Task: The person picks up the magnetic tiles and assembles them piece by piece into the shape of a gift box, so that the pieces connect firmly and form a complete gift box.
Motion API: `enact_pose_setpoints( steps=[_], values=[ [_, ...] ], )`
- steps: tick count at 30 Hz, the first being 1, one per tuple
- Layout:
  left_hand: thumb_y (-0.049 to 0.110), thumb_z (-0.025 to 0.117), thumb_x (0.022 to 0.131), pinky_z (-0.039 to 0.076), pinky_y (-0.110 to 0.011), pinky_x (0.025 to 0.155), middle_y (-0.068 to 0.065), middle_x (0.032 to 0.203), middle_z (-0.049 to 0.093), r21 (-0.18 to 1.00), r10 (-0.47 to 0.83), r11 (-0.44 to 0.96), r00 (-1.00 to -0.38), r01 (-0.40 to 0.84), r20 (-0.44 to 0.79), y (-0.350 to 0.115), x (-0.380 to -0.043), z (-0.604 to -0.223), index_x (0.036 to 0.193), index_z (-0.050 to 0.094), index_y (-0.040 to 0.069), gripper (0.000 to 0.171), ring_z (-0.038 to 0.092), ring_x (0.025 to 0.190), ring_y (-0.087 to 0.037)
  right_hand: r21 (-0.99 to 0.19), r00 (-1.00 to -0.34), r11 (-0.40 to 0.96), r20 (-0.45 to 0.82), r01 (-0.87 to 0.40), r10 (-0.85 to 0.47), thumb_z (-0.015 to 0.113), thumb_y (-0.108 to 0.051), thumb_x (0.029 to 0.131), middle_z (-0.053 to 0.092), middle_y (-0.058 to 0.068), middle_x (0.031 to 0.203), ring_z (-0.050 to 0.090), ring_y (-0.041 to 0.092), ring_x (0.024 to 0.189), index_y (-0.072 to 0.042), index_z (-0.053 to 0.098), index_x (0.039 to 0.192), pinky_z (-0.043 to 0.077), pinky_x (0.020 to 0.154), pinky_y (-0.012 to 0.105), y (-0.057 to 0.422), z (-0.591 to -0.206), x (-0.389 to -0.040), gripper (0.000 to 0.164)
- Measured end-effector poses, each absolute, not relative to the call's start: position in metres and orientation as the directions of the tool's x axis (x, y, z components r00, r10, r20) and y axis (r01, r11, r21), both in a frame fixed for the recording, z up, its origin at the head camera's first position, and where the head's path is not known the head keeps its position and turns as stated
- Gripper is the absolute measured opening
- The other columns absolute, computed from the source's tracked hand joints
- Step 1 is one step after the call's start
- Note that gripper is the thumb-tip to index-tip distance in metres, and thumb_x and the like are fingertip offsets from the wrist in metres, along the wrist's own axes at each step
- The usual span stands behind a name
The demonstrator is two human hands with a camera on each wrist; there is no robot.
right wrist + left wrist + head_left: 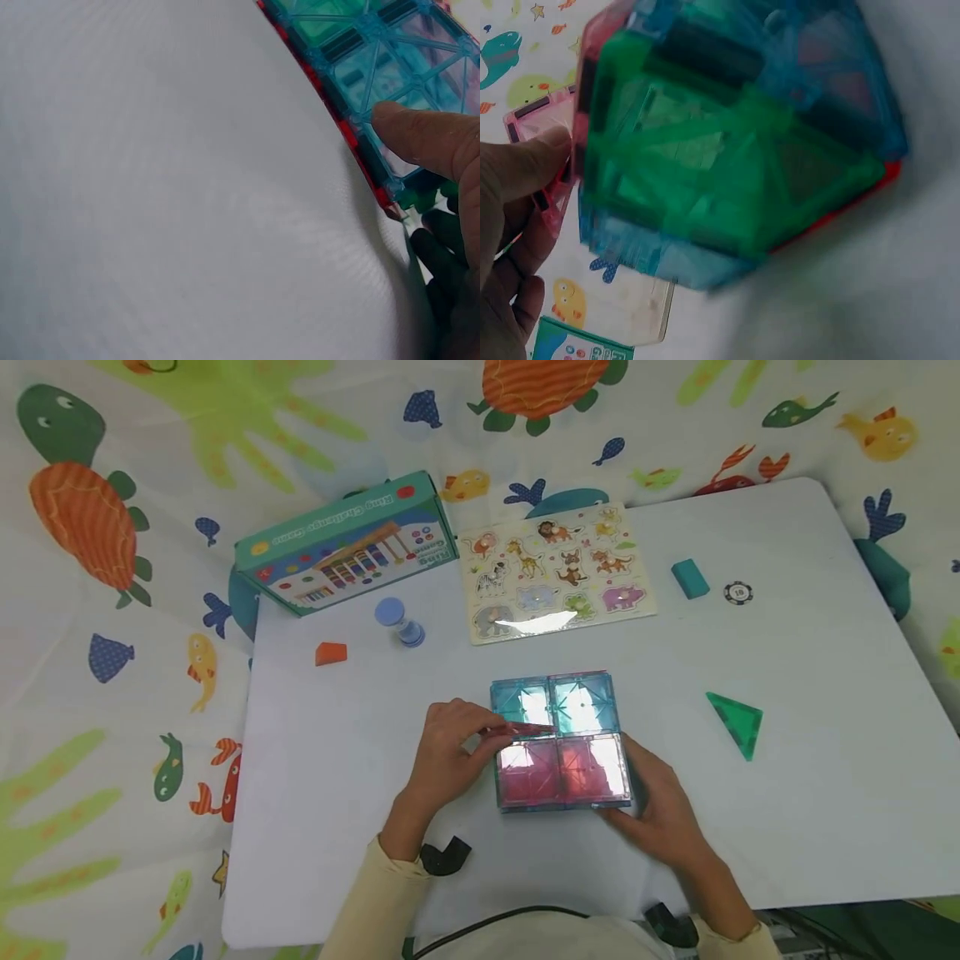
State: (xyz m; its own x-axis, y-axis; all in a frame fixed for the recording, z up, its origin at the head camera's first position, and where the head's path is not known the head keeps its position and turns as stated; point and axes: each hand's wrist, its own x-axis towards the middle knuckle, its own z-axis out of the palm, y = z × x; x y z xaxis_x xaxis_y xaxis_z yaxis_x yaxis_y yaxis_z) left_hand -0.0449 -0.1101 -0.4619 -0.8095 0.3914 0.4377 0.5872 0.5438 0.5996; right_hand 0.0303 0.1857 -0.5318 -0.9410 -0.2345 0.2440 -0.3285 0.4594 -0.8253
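A box built of see-through magnetic tiles stands near the table's front edge, its top two blue squares at the back and two pink ones in front. My left hand pinches a pink magnetic tile between thumb and fingers, holding it edge-on over the box top's left half. A green tile shows on the box's left side in the left wrist view. My right hand grips the box's near right corner; its thumb presses the blue front wall while the fingers go round the right side, partly hidden.
A green triangular tile lies to the right. Behind the box are an animal puzzle board, a ring game carton, and a blue sand timer. An orange block, a teal block and a poker chip lie about.
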Motion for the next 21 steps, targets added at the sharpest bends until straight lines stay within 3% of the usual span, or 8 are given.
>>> enact_pose_setpoints(
  steps=[6,13,21],
  values=[
    [0.024,0.076,0.079,0.034,-0.033,0.074,0.012,0.084,0.067,0.575,0.423,0.548,-0.795,0.607,0.435,-0.1042,-0.0441,-0.4645,0.092,0.07,0.021,0.015,0.052,0.079,-0.006,-0.807,-0.946,0.501,0.221,-0.313,-0.236,0.087,-0.02,0.061,0.04,0.003,0.147,0.037,0.023,0.135,-0.013,0.033,0.147,0.026,0.108,0.024,0.1875,-0.5429,0.0305,0.102],
    [0.028,0.075,0.081,0.033,-0.031,0.073,0.012,0.085,0.066,0.564,0.416,0.576,-0.806,0.592,0.421,-0.1019,-0.042,-0.4658,0.091,0.069,0.021,0.014,0.051,0.079,-0.005,-0.816,-0.941,0.474,0.241,-0.33,-0.239,0.089,-0.019,0.058,0.041,0.005,0.146,0.038,0.025,0.134,-0.011,0.035,0.146,0.026,0.108,0.024,0.1877,-0.5432,0.03,0.104],
    [0.028,0.076,0.08,0.033,-0.032,0.072,0.012,0.085,0.066,0.552,0.408,0.572,-0.794,0.607,0.451,-0.1019,-0.0405,-0.4676,0.089,0.069,0.021,0.013,0.051,0.079,-0.006,-0.806,-0.941,0.49,0.244,-0.332,-0.237,0.086,-0.021,0.061,0.041,0.005,0.147,0.037,0.024,0.134,-0.01,0.034,0.146,0.025,0.108,0.025,0.189,-0.5451,0.0319,0.1]
  ],
)
